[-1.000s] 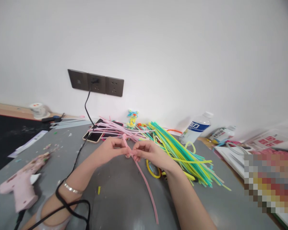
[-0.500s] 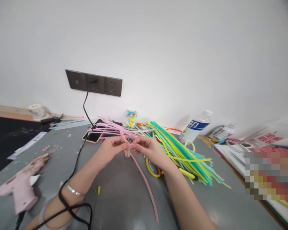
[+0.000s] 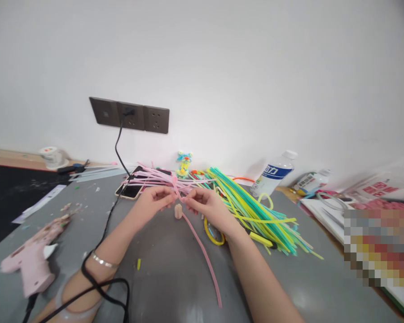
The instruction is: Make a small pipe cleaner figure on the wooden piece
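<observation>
A pink pipe cleaner (image 3: 204,255) runs up from the tabletop to the fingers of both hands, its looped upper end standing above them. My right hand (image 3: 205,207) is closed, thumb and forefinger pinching it. My left hand (image 3: 155,207) is closed too, its fingertips at the strand just below the loop; the exact contact is hard to see. Just below the fingertips is a small beige folded piece (image 3: 178,211); whether it is joined to the pipe cleaner I cannot tell. Behind the hands lie pink pipe cleaners (image 3: 151,176), with green and yellow pipe cleaners (image 3: 259,213) at the right.
A pink glue gun (image 3: 33,264) lies at the left; a black cord (image 3: 111,220) crosses my left forearm. Phones (image 3: 129,190), a small colourful figure (image 3: 184,164) and a bottle (image 3: 272,172) stand or lie near the wall. A yellow-handled tool (image 3: 261,237) lies right of my right hand.
My left fingertips have drawn slightly up and left, away from the right ones. The beige piece shows more fully, and the pipe cleaner's loop has moved a little up and right.
</observation>
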A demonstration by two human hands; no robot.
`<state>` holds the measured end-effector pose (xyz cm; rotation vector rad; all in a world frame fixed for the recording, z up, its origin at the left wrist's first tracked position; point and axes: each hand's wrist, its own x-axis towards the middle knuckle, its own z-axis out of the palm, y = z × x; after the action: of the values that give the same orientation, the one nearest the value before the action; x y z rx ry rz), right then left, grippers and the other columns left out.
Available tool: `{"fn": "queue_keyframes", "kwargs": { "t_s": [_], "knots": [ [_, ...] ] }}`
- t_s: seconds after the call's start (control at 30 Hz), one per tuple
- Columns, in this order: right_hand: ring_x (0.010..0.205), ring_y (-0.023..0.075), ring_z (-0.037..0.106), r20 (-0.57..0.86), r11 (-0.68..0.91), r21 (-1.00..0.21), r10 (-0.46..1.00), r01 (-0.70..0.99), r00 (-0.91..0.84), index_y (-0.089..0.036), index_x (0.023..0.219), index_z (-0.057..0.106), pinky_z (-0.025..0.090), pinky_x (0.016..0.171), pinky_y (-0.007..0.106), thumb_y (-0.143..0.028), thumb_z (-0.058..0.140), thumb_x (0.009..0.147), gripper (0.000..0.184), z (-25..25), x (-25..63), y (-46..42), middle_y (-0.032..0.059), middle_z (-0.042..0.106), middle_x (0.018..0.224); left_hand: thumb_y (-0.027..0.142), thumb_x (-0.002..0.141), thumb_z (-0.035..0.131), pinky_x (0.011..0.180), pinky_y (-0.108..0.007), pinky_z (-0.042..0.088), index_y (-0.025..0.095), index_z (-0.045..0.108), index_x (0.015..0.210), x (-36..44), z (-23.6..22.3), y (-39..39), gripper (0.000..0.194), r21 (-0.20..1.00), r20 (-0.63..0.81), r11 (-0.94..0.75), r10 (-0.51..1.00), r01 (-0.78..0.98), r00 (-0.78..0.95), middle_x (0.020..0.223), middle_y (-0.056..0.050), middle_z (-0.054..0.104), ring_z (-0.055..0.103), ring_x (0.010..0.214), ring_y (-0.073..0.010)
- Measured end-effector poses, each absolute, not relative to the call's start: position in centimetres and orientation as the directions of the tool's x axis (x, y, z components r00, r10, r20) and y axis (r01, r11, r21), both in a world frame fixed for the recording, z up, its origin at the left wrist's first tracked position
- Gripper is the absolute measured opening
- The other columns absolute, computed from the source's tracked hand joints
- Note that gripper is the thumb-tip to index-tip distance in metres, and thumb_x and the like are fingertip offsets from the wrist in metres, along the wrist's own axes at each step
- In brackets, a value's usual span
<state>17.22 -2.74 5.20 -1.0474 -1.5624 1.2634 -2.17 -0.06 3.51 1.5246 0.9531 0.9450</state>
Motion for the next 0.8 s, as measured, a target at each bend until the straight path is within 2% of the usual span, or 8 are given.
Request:
{"fn": "queue_keyframes", "kwargs": {
  "t_s": [0.13, 0.27, 0.47, 0.63, 0.8],
  "knots": [
    [0.055, 0.0103, 0.05, 0.205, 0.226, -0.968, 0.963, 0.109, -0.173, -0.017, 0.065, 0.057, 0.041, 0.054, 0.023, -0.038, 0.071, 0.077, 0.027, 4.4, 16.2, -2.5, -0.002, 0.056, 0.061, 0.045, 0.071, 0.074, 0.047, -0.02, 0.032, 0.015, 0.068, 0.076, -1.3, 3.5, -0.5, 0.031, 0.999, 0.041, -0.039, 0.96, -0.013, 0.276, 0.06, 0.002, 0.057, 0.047, 0.053, -0.0101],
    [0.059, 0.0123, 0.052, 0.211, 0.236, -0.961, 0.963, 0.143, -0.171, -0.017, 0.069, 0.058, 0.043, 0.056, 0.025, -0.036, 0.068, 0.078, 0.023, 4.0, 15.9, -2.5, -0.0001, 0.059, 0.066, 0.045, 0.071, 0.074, 0.047, -0.02, 0.029, 0.015, 0.065, 0.068, -1.0, 3.7, -0.8, 0.031, 0.999, 0.033, -0.028, 0.959, -0.022, 0.281, 0.057, 0.003, 0.054, 0.046, 0.053, -0.0097],
    [0.055, 0.0114, 0.048, 0.237, 0.27, -0.942, 0.956, 0.2, -0.171, -0.018, 0.07, 0.058, 0.04, 0.053, 0.024, -0.034, 0.066, 0.08, 0.021, 4.2, 16.2, -2.6, -0.0014, 0.057, 0.065, 0.045, 0.072, 0.073, 0.048, -0.02, 0.029, 0.016, 0.065, 0.071, -1.2, 3.6, -0.7, 0.031, 0.999, 0.03, -0.024, 0.964, -0.025, 0.264, 0.059, 0.004, 0.053, 0.045, 0.052, -0.0092],
    [0.056, 0.0117, 0.047, 0.375, 0.417, -0.832, 0.909, 0.365, -0.184, -0.02, 0.067, 0.055, 0.038, 0.054, 0.024, -0.02, 0.06, 0.08, 0.014, 4.1, 16.3, -2.6, -0.0023, 0.054, 0.062, 0.043, 0.073, 0.074, 0.05, -0.021, 0.033, 0.015, 0.066, 0.072, -1.5, 3.5, -0.6, 0.029, 0.999, 0.049, -0.048, 0.966, -0.01, 0.253, 0.063, 0.003, 0.056, 0.047, 0.051, -0.0081],
    [0.059, 0.0122, 0.044, 0.479, 0.545, -0.685, 0.837, 0.484, -0.265, -0.02, 0.065, 0.05, 0.036, 0.058, 0.024, -0.012, 0.056, 0.081, 0.019, 4.5, 16.3, -2.8, -0.0028, 0.049, 0.063, 0.04, 0.074, 0.072, 0.053, -0.022, 0.039, 0.015, 0.068, 0.073, -1.6, 3.4, -0.5, 0.025, 0.993, 0.099, -0.111, 0.958, 0.027, 0.27, 0.068, 0.002, 0.061, 0.049, 0.05, -0.0082]
  ]
}}
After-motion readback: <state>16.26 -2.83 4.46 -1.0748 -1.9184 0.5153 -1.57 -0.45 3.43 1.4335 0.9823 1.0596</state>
